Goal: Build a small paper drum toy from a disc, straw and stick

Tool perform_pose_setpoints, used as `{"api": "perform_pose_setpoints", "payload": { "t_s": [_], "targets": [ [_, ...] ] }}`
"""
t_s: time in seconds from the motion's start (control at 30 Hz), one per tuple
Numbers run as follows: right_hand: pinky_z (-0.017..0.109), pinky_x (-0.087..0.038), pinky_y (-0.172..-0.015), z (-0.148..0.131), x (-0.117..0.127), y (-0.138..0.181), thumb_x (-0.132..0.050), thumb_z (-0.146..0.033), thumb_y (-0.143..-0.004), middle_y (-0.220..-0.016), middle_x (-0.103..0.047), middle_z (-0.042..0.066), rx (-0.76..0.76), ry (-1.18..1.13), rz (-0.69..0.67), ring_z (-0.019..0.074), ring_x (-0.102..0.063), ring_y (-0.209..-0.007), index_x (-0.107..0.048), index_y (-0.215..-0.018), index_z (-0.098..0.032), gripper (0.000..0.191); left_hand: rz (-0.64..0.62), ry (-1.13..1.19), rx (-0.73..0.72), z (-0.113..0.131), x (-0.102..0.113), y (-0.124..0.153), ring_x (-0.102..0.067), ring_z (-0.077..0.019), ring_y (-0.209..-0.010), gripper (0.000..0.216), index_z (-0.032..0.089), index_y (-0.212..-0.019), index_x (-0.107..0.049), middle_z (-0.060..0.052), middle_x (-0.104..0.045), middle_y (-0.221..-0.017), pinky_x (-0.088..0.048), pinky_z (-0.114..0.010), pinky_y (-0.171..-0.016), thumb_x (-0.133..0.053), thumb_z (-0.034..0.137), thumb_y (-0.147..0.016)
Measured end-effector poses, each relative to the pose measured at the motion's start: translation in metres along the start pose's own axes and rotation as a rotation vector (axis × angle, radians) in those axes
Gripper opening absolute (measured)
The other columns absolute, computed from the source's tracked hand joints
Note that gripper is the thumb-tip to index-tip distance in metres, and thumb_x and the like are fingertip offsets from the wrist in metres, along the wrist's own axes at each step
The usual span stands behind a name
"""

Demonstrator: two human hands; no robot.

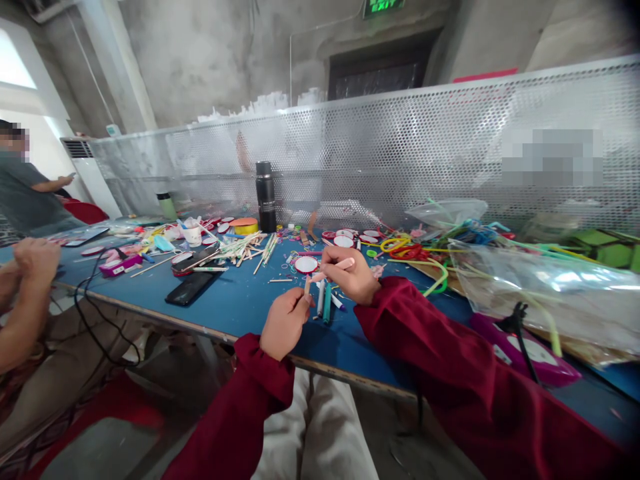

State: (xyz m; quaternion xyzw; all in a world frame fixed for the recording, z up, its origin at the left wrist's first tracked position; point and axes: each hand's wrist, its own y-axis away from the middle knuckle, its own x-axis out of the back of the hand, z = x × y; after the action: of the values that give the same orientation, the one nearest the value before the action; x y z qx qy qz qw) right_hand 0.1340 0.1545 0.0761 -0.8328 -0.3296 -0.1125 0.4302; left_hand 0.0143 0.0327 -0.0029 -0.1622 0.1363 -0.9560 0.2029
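My left hand (pixel 286 323) is closed, pinching a small pale stick-like piece (pixel 307 285) upright between thumb and fingertips. Just above and to the right, my right hand (pixel 357 279) is closed around a pink marker (pixel 345 265). The marker's tip end points toward the pale piece; whether they touch I cannot tell. Beneath my hands lie a teal marker (pixel 327 305) and a white marker with a purple end (pixel 339 304). A round white disc with a red rim (pixel 306 265) lies just beyond my fingers.
A black phone (pixel 193 288) and a heap of thin wooden sticks (pixel 245 250) lie left. A black bottle (pixel 266 199) stands against the perforated metal screen (pixel 400 153). Plastic bags (pixel 540 287) and a purple box (pixel 530 353) occupy the right. Another person's hands (pixel 35 263) are at far left.
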Motion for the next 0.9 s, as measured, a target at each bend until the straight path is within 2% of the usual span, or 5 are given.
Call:
{"api": "perform_pose_setpoints", "payload": {
  "t_s": [0.9],
  "targets": [
    [0.029,-0.031,-0.055,0.0001,0.0001,0.0002,-0.052,-0.023,-0.075,-0.055,-0.047,-0.003,0.007,-0.002,0.019,0.0126,-0.040,-0.057,-0.053,-0.060,-0.019,0.015,0.017,-0.024,0.002,-0.0002,0.0001,-0.0007,-0.043,-0.0111,-0.053,0.031,0.018,-0.079,-0.059,0.003,-0.048,-0.057,-0.031,-0.023,-0.052,-0.044,0.042,-0.092]
  ]
}}
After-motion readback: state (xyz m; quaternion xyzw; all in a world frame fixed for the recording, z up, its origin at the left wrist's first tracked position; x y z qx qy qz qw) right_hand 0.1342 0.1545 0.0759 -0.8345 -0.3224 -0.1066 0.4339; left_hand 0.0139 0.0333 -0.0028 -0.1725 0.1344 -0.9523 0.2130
